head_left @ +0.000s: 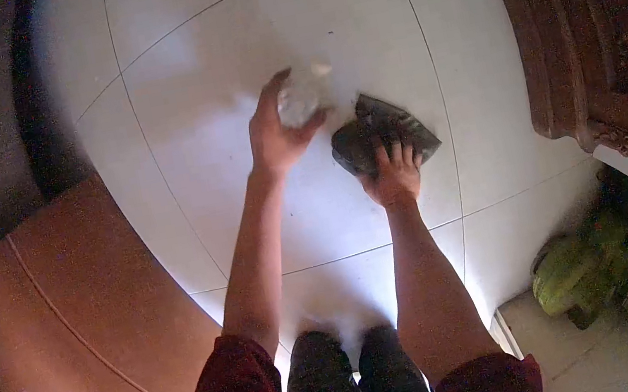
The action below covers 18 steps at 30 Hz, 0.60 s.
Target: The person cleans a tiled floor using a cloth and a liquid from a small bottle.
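My left hand (278, 135) is curved around a clear, rounded object (302, 101), thumb on one side and fingers on the other. Motion blurs it, so whether it is a glass or a plastic container cannot be told. To its right, my right hand (396, 173) lies with spread fingers on top of a dark, folded cloth-like piece (356, 146). That piece rests on the pale tiled floor (318, 220) and looks crumpled, with one angular corner pointing up. A small gap separates the two hands.
Carved dark wooden furniture (553, 28) stands along the right. Blurred green, rounded things (596, 272) lie at the lower right. A brown panel-like surface (89, 303) borders the floor on the left. My dark-trousered legs (316, 372) are at the bottom.
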Available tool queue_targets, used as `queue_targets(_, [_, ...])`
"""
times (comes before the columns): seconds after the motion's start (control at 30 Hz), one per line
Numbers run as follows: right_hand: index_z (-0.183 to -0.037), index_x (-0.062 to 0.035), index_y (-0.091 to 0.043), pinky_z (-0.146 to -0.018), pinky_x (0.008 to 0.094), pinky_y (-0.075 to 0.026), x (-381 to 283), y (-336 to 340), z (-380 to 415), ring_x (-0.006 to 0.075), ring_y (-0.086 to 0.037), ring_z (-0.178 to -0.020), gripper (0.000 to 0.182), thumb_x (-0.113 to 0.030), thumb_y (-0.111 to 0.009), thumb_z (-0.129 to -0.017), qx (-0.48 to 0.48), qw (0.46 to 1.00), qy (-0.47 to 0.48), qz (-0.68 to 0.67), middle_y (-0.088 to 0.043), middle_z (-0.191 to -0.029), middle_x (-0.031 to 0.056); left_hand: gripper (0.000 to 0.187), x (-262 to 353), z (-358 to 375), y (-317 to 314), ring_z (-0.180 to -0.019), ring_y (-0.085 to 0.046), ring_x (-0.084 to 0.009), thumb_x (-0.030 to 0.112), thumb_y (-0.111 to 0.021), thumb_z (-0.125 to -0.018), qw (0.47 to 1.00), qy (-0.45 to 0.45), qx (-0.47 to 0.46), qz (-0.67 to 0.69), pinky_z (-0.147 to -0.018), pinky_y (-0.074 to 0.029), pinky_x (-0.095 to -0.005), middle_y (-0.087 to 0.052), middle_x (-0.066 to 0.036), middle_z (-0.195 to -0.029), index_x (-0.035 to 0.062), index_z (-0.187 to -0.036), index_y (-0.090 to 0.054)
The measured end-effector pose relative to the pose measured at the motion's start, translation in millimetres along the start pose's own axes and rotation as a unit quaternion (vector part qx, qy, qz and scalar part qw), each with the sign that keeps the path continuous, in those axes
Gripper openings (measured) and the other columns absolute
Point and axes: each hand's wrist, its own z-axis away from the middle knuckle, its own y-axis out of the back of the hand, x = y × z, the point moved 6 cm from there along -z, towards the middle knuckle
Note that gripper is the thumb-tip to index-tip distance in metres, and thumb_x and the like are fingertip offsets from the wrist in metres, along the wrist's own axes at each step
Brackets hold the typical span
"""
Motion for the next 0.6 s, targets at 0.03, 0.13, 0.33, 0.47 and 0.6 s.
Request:
queue_targets(0.03, [-0.148,-0.0271,-0.048,-0.116,0.0643,-0.026,0.0,-2.0,-0.5,0.0414,-0.041,-0.135,0.081,-0.061,-0.069,-0.078,0.009,1.0,0.004,0.009,-0.046,-0.147,0.0165,0.08,4.2,-17.8,-3.4,-0.105,-0.07,-0.0329,0.037,-0.092,-0.07,0.999,0.012,-0.03,-0.029,-0.091,-0.057,-0.042,-0.068,-0.016,-0.12,0.0104,-0.137,-0.054])
queue_targets(0.13, [-0.153,-0.0259,-0.04,-0.119,0.0635,-0.021,-0.7,1.1,-2.8,0.0424,-0.03,-0.144,0.088,-0.059,-0.07,-0.077,-0.06,0.998,-0.012,-0.007,-0.039,-0.153,0.0172,0.081,2.1,-46.4,-14.1,-0.103,-0.071,-0.0342,0.046,-0.087,-0.073,0.99,0.034,-0.095,-0.103,-0.088,-0.058,-0.0442,-0.068,-0.016,-0.119,0.0145,-0.14,-0.054])
queue_targets(0.33, [-0.156,-0.0288,-0.037,-0.12,0.0632,-0.022,-6.5,7.5,2.0,0.0419,-0.031,-0.145,0.093,-0.056,-0.072,-0.075,-0.057,0.998,-0.01,-0.014,-0.037,-0.156,0.0169,0.078,1.8,-66.0,-10.8,-0.101,-0.071,-0.0337,0.055,-0.081,-0.076,0.961,0.032,-0.143,-0.236,-0.085,-0.059,-0.0461,-0.07,-0.016,-0.112,0.0226,-0.142,-0.055])
queue_targets(0.47, [-0.156,-0.0301,-0.037,-0.119,0.0622,-0.024,-2.7,0.2,2.0,0.0412,-0.036,-0.141,0.093,-0.054,-0.073,-0.073,-0.029,0.999,-0.006,-0.021,-0.039,-0.154,0.0164,0.077,3.4,-71.0,-23.7,-0.099,-0.071,-0.0331,0.056,-0.079,-0.077,0.934,0.051,-0.2,-0.29,-0.085,-0.059,-0.0461,-0.07,-0.014,-0.11,0.0257,-0.143,-0.055])
queue_targets(0.6, [-0.156,-0.0299,-0.036,-0.118,0.0613,-0.025,-9.8,12.9,9.0,0.04,-0.038,-0.139,0.093,-0.052,-0.073,-0.073,0.027,0.999,0.016,-0.019,-0.041,-0.15,0.0165,0.077,19.8,-71.6,-7.3,-0.1,-0.072,-0.0327,0.056,-0.079,-0.077,0.924,0.06,-0.186,-0.329,-0.085,-0.059,-0.046,-0.07,-0.012,-0.11,0.0262,-0.143,-0.056])
